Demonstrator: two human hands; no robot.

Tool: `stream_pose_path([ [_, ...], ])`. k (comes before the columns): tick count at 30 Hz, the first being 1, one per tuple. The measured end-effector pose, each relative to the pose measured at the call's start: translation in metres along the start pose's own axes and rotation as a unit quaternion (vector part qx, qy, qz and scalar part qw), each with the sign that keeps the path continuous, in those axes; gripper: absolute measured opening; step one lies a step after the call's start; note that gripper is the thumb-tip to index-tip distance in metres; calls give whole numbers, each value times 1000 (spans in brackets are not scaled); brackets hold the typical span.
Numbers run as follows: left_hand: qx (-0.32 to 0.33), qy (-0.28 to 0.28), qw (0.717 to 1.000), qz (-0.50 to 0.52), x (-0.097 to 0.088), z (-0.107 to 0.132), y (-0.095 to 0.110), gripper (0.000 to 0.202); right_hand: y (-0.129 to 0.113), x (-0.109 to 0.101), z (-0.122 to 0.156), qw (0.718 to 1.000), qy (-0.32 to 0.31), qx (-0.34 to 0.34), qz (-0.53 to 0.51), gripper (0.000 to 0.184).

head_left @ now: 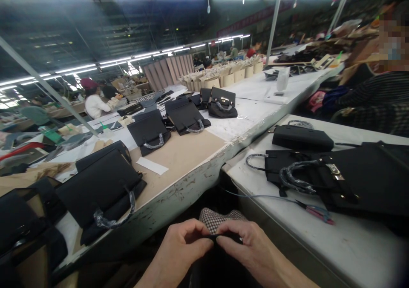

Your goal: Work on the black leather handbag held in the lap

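Low in the middle of the head view, my left hand (179, 247) pinches the thin upper edge of a black leather-like piece (219, 264) between thumb and fingers. My right hand (251, 243) grips the same edge just beside it, the two thumbs almost touching. Most of the piece hangs down in dark shade, so whether it is part of a bag I cannot tell. Behind my fingers shows a checked cloth (220, 217). On the table to the left stands a black handbag (99, 190) with a plastic-wrapped handle.
Several more black handbags (185, 115) line the long table (191, 160), near a white strip (152, 165). On the right table (275, 220) lie black bags (361, 173) and a thin tool with reddish handles (319, 214). A person in striped clothing (377, 96) sits at right.
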State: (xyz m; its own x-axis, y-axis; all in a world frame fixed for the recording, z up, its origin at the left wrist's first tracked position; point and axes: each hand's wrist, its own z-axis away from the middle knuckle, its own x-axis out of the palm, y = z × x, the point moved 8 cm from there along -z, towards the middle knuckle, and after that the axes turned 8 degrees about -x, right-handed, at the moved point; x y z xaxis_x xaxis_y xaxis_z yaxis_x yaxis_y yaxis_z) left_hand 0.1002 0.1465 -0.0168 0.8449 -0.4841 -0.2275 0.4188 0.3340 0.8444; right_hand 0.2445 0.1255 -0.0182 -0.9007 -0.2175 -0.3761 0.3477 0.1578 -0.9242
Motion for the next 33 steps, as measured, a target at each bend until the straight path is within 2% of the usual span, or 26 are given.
stream_pose_path([
  [6, -16, 5, 999, 50, 3, 0, 2, 8, 5, 3, 4, 1000, 22, 10, -16, 14],
  [12, -39, 7, 992, 122, 11, -4, -4, 5, 0, 1, 6, 997, 55, -45, 37, 13],
  [16, -68, -27, 982, 171, 15, -5, -5, 7, -10, -1, 3, 995, 18, -68, 67, 14],
  [18, -63, -27, 987, 145, 11, -3, 0, 8, -16, 0, 1, 994, -21, -72, 77, 16],
  [21, -31, 8, 998, 50, 2, 0, 9, 5, -27, 4, -2, 988, -61, -91, 113, 22],
  [24, -25, 33, 999, 7, -5, 1, 10, 2, -29, 7, -4, 986, -50, -78, 141, 24],
  [28, -41, 24, 999, 20, -5, 3, 3, 2, -24, 6, 0, 994, -33, -33, 94, 23],
  [33, -49, -51, 992, 102, 8, 15, -6, 21, -18, -3, 13, 997, -71, -10, -5, 27],
])
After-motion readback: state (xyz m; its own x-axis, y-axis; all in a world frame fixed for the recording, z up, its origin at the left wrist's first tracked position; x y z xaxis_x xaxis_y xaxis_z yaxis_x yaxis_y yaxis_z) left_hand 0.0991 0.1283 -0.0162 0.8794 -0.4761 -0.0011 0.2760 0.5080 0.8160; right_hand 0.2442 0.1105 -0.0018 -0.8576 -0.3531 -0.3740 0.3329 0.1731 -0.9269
